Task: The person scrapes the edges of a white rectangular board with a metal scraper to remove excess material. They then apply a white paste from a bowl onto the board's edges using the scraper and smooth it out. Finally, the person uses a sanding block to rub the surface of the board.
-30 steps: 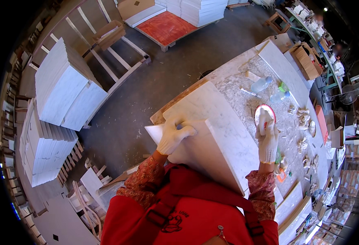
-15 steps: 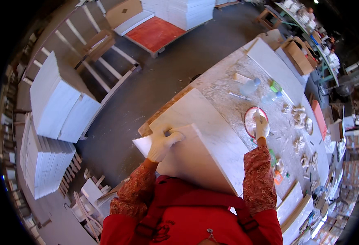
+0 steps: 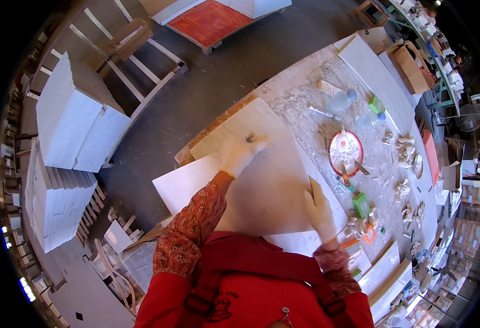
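I hold a pale marble slab (image 3: 272, 202), tilted up in front of my body, its near face in shade. My left hand (image 3: 242, 154), in a cream glove, is closed on its upper left part. On the slab's right edge my right hand (image 3: 319, 210), gloved too, grips with the thumb on the near side; its other fingers are partly hidden. Beneath and behind lies another white marble slab (image 3: 239, 124) on the worktable. Right of the slabs sits a red-rimmed plate (image 3: 336, 169) holding white paste and a putty knife (image 3: 361, 167).
On the dusty worktable (image 3: 300, 71) are plastic bottles (image 3: 341, 101), a marker (image 3: 324, 113), a green box (image 3: 361, 205) and crumpled gloves (image 3: 405, 148). A long slab (image 3: 371, 74) lies along the far side. Stacked slabs (image 3: 78, 120) and a wooden rack (image 3: 141, 76) stand left.
My right hand has left the plate and come back to the slab's right edge; a putty knife now lies on the plate. My left hand and the slab have moved up and right.
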